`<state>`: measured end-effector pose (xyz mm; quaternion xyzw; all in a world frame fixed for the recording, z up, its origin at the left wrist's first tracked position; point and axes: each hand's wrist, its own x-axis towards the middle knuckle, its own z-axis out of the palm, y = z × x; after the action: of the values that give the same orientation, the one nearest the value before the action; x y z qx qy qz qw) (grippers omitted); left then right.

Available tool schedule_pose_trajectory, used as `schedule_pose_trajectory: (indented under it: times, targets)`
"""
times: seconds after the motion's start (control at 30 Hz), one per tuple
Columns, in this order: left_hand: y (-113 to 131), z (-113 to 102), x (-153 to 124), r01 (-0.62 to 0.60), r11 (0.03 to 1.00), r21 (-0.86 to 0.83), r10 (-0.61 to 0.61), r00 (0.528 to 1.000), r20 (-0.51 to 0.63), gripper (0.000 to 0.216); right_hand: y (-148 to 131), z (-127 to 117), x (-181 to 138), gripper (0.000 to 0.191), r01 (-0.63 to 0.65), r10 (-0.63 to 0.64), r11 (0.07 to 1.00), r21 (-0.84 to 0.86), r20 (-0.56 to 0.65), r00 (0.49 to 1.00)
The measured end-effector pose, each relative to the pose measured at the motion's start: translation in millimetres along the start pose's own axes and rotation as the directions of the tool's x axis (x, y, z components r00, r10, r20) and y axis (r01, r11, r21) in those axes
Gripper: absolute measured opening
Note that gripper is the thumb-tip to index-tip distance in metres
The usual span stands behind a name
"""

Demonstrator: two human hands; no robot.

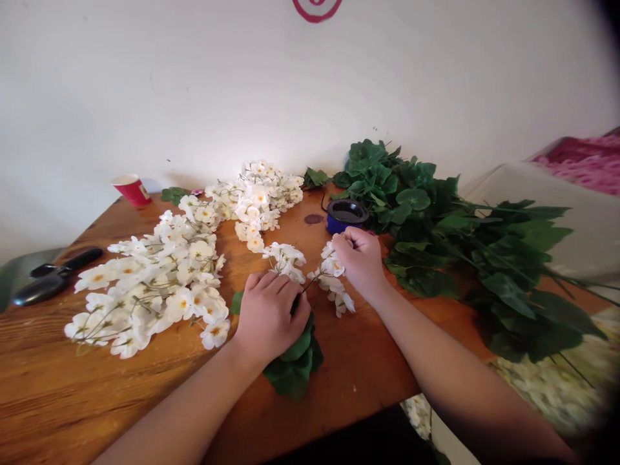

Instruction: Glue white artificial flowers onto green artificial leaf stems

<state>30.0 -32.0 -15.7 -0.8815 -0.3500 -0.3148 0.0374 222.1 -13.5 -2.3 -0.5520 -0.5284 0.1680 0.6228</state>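
Your left hand (271, 313) is clamping a white artificial flower sprig (285, 255) to the wooden table (358, 361), steadying it; your right hand (361, 258) is pinching its blossoms (334, 266).

Left hand (269, 313) lies curled palm-down, right hand (361, 258) fisted just ahead.

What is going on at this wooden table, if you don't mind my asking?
A person handles one artificial sprig of white blossoms and green leaves. The left hand is closed on its stem by the leaves; the right hand pinches its blossoms. A heap of white flowers lies left, green leafy branches right, a small blue pot behind.
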Motion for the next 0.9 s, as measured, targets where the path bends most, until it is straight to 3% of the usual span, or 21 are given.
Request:
schedule_pose_trajectory:
  times: [0.17, 0.37, 0.67, 0.73, 0.8, 0.9]
  targets:
    - [0.6, -0.7, 0.5, -0.001, 1.0, -0.007, 0.001, 1.0, 0.0, 0.017, 0.5, -0.4, -0.9, 0.036, -0.019, 0.019, 1.0, 0.009, -0.003, 1.0]
    - [0.0, 0.5, 0.0, 0.007, 1.0, -0.019, -0.007, 1.0, 0.005, 0.016, -1.6, 3.3, -7.5, 0.037, 0.056, -0.056, 0.997, -0.047, -0.01, 0.998]
    - [-0.7, 0.6, 0.6, 0.03, 0.999, -0.011, -0.03, 0.999, 0.037, 0.017, 4.6, 7.0, -4.6, 0.036, -0.059, 0.057, 0.998, 0.031, 0.054, 0.997]
    - [-1.4, -0.4, 0.3, 0.039, 0.999, -0.021, -0.038, 0.998, 0.044, 0.017, 4.8, 2.7, 0.5, 0.032, -0.115, 0.101, 0.989, 0.094, 0.147, 0.984]
    - [-2.7, -1.2, -0.3, 0.053, 0.998, -0.026, -0.052, 0.997, 0.053, 0.017, 3.7, -4.4, 5.7, 0.034, -0.175, 0.114, 0.97, 0.167, 0.323, 0.94]
    - [-5.2, -1.4, -1.1, 0.09, 0.995, -0.046, -0.087, 0.994, 0.064, 0.016, 3.0, -15.9, 11.1, 0.044, -0.29, 0.131, 0.94, 0.179, 0.595, 0.793]
